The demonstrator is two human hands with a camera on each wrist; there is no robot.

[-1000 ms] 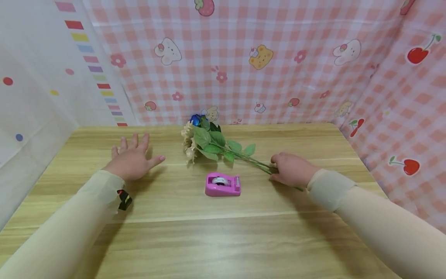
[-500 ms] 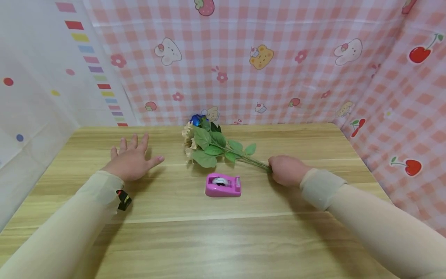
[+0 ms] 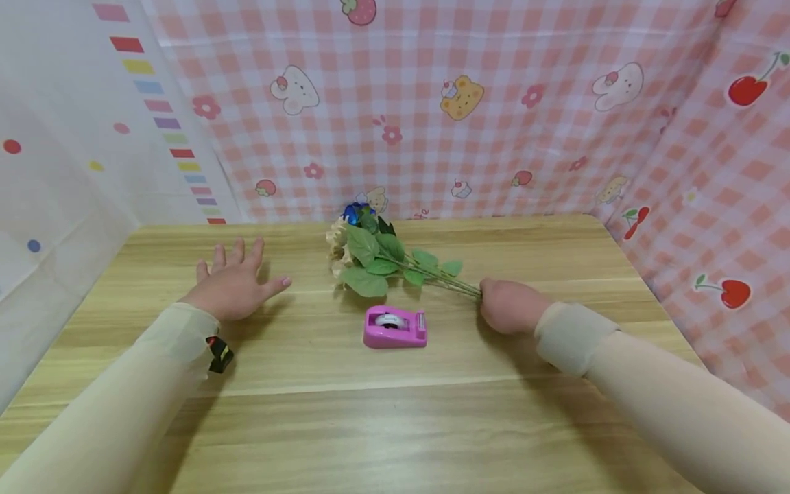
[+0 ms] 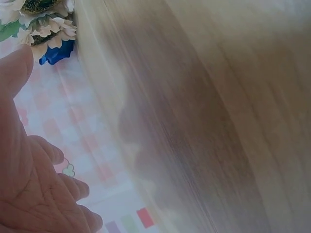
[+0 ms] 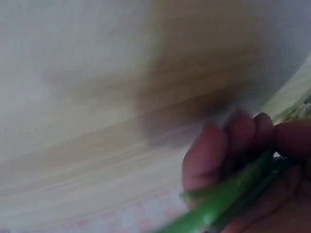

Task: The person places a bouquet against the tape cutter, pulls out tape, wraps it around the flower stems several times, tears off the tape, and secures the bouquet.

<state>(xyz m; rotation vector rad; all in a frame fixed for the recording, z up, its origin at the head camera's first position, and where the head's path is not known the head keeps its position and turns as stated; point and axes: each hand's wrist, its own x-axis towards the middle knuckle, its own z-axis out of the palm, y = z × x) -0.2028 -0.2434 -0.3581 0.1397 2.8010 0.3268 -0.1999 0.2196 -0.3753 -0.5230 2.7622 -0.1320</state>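
Observation:
A bunch of flowers (image 3: pixel 364 254) lies slantwise near the back of the table, its cream blooms (image 3: pixel 338 240) and one blue bloom (image 3: pixel 354 213) toward the left. My right hand (image 3: pixel 513 306) grips the lower ends of the green stems; in the right wrist view the fingers curl round the stems (image 5: pixel 209 208). Off to the left, my left hand (image 3: pixel 233 288) is spread palm down with nothing in it, apart from the blooms. In front of the flowers, between the hands, stands a pink tape dispenser (image 3: pixel 395 328) that neither hand touches.
The wooden table (image 3: pixel 370 425) ends at a pink checked cloth (image 3: pixel 395 103) behind it. White cloth (image 3: pixel 68 137) hangs on the left side, and cherry-print cloth (image 3: pixel 734 226) on the right.
My right hand has closed round the stem ends and moved slightly left, then a little back right. The flowers have shifted slightly right with it. My left hand has stayed in place.

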